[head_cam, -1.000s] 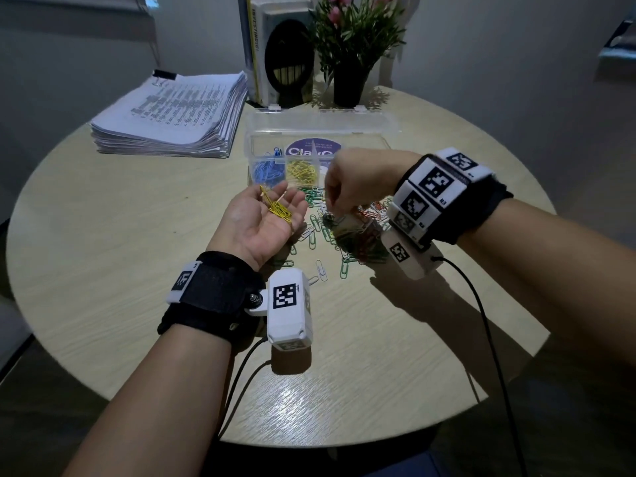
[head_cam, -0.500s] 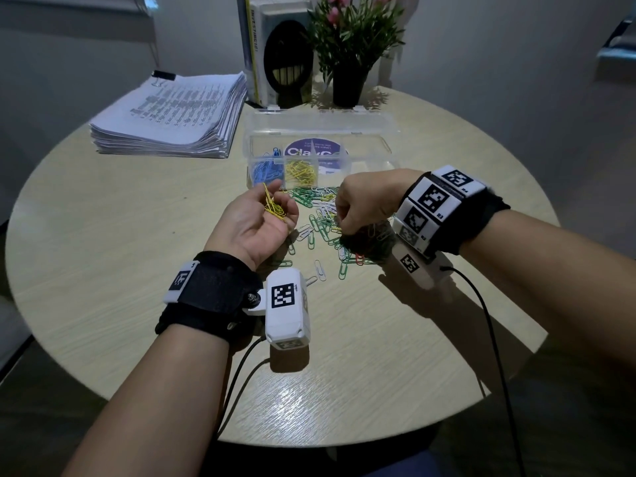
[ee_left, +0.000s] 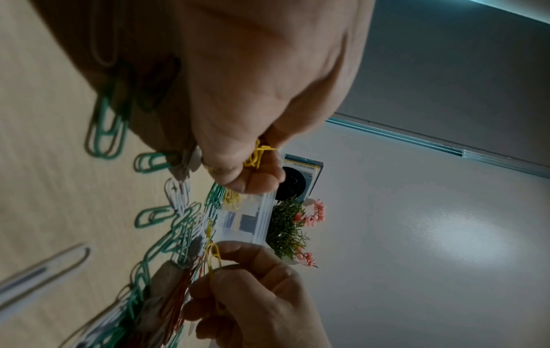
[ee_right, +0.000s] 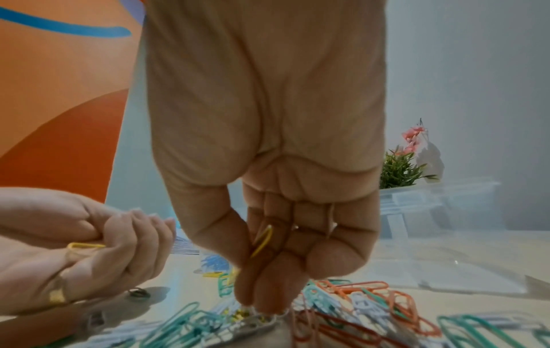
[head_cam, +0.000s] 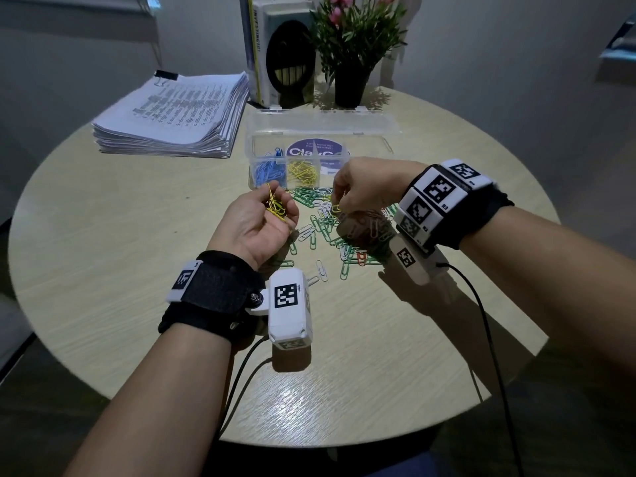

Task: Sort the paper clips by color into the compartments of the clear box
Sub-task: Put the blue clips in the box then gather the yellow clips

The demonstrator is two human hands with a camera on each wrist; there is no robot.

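Note:
My left hand (head_cam: 265, 215) is palm up with its fingers curled round several yellow clips (head_cam: 275, 205), also seen in the left wrist view (ee_left: 256, 156). My right hand (head_cam: 358, 192) hovers over the loose pile of green, white and orange clips (head_cam: 330, 232) and pinches one yellow clip (head_cam: 335, 208) between thumb and fingers (ee_right: 261, 240). The clear box (head_cam: 364, 132) stands open just beyond the pile. Its left compartment holds blue clips (head_cam: 266, 170), the one beside it yellow clips (head_cam: 303, 172).
A thick stack of printed paper (head_cam: 175, 118) lies at the back left of the round wooden table (head_cam: 103, 253). A boxed item (head_cam: 275, 49) and a potted plant (head_cam: 351, 46) stand behind the box. Wrist camera cables (head_cam: 488, 339) trail toward me.
My right hand dipped into the pile, then rose slightly with a yellow clip pinched. My left hand's fingers curled in over its yellow clips.

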